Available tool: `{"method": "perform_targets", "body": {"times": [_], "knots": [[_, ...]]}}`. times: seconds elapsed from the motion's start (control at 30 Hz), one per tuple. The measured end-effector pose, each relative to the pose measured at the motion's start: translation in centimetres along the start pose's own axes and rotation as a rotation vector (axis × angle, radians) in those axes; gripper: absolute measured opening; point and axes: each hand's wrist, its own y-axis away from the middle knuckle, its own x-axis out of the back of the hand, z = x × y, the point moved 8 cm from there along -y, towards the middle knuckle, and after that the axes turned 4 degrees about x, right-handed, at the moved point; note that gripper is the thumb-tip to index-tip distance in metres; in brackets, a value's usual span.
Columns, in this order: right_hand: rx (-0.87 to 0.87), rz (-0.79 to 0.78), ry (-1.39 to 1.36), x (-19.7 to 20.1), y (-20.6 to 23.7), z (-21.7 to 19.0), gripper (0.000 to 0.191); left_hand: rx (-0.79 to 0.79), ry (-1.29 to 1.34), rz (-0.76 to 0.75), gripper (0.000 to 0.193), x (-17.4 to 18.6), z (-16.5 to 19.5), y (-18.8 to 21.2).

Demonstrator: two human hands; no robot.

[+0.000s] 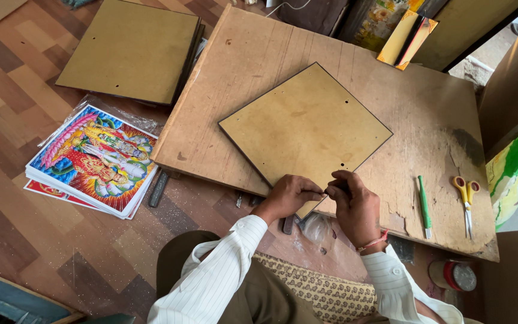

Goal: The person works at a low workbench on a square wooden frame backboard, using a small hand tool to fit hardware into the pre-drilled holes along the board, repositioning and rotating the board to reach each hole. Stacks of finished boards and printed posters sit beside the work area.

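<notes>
2 hands, left hand [286, 196] and right hand [355, 204], pinch with closed fingers the near corner of a brown backing board [305, 127] lying flat on the table [415, 114]; it looks stiff and light, so best gripped by its edges.

White pinstriped sleeves; red wrist thread

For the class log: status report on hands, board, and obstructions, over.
Left hand and right hand pinch near corner of backing board. Board flat on worktable. Green tool, scissors lie apart, right.
</notes>
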Motion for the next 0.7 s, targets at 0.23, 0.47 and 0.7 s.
{"method": "perform_targets", "body": {"times": [0.23, 0.47, 0.7], "knots": [[-0.025, 0.099, 0.057, 0.0, 0.1, 0.9, 0.013, 0.067, 0.063, 0.003, 0.019, 0.1, 0.2, 0.2], [-0.039, 0.126, 0.169, 0.0, -0.1, 0.4, 0.024, 0.044, 0.003, 0.048, 0.018, 0.1, 0.7, 0.4], [-0.044, -0.015, -0.228, -0.6, -0.4, 1.2, 0.023, -0.042, -0.054, 0.078, 0.018, 0.3, 0.9, 0.7]]}}
